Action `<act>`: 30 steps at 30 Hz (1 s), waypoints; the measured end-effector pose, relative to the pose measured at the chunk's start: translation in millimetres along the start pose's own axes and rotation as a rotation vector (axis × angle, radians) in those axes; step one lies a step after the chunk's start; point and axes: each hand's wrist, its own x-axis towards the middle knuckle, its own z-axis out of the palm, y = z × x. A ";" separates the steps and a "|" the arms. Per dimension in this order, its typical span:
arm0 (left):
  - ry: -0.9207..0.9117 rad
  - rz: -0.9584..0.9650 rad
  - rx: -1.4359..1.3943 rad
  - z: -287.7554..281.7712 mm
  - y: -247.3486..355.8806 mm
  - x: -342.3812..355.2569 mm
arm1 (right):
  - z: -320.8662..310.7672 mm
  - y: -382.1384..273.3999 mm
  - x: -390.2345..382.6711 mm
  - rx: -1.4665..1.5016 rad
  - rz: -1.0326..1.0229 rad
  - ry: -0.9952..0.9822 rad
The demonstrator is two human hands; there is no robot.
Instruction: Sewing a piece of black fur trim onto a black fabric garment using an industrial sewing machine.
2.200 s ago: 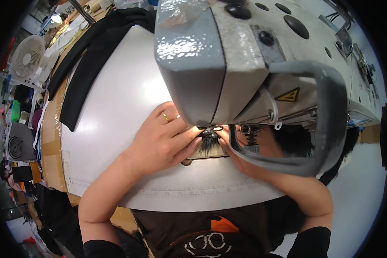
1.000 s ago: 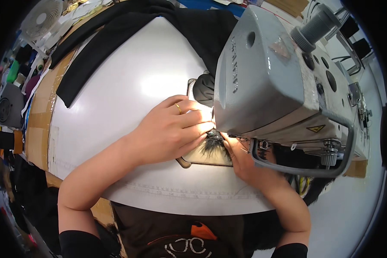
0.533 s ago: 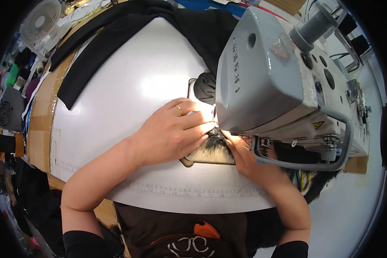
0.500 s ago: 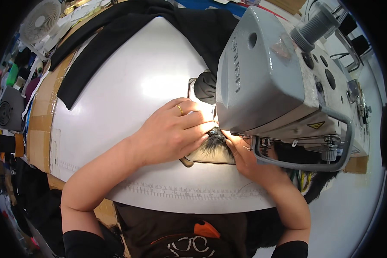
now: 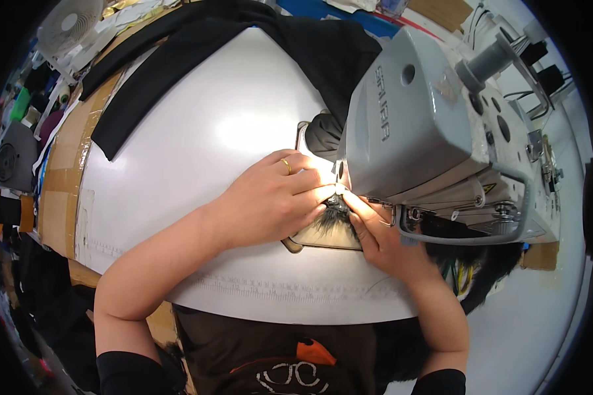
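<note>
A grey sewing machine [image 5: 402, 125] stands over the white table, and under its head lies black furry fabric [image 5: 334, 216] with long hairs spreading toward me. My left hand [image 5: 277, 197], with a ring on one finger, comes in from the left; its bent fingertips press together on the fabric beside the lit needle area. From the right, my right hand [image 5: 385, 237] pinches the fabric edge, its fingertips close to the left ones. The machine head partly covers that hand. Just beyond the needle area, black cloth [image 5: 323, 135] is bunched. Fingers and machine hide the exact stitching spot.
Along the far side of the white table [image 5: 178, 164] a black garment [image 5: 122, 108] is draped. Taped cardboard [image 5: 62, 178] lines the left edge, with a white fan [image 5: 69, 26] behind. A grey bar [image 5: 468, 238] juts below the machine head. More black fur [image 5: 494, 270] hangs at right.
The whole view has shifted slightly, with the machine sitting a little farther right in the picture. Both hands stay on the furry fabric, and my right fingertips are now nearer the left ones.
</note>
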 end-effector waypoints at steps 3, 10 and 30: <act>-0.032 -0.009 -0.012 5.7 -3.4 -3.3 | 7.7 6.1 -1.1 0.013 -0.031 0.056; 0.303 0.072 -0.015 -6.4 22.7 3.5 | 8.6 -1.7 1.5 0.024 -0.072 0.100; 0.368 -0.249 -0.233 -3.9 33.7 -4.5 | 8.3 -113.1 14.9 1.752 0.722 0.663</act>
